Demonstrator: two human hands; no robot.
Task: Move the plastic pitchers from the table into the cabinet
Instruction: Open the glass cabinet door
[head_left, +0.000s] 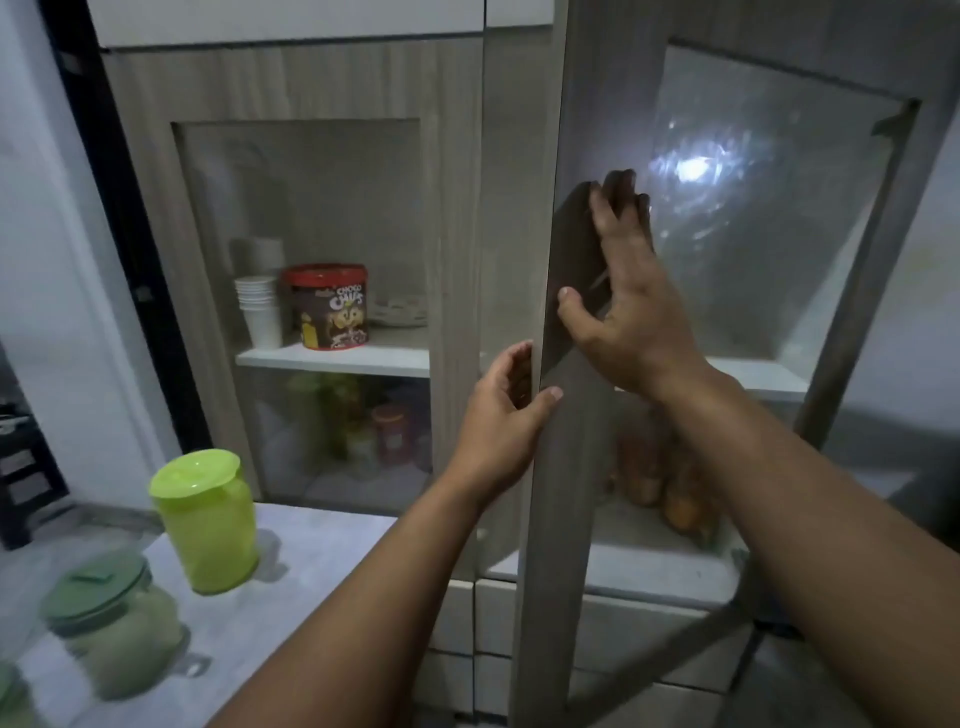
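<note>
A bright lime-green plastic pitcher (208, 525) with a lid stands on the grey table (291, 587) at the lower left. A paler green pitcher (111, 618) with a dark green lid sits nearer me, and a third one (10, 696) is cut off at the corner. The cabinet's right glass door (727, 249) is swung partly open. My left hand (501, 415) curls around that door's near edge. My right hand (618, 291) lies flat with fingers spread against the door's frame and glass.
The left cabinet door (311, 234) is closed; behind its glass are stacked white cups (260, 312), a red-lidded Choco Chips tub (330, 306) and jars on the lower shelf. Orange-tinted jars (670, 483) stand behind the open door. White drawers (519, 649) sit below.
</note>
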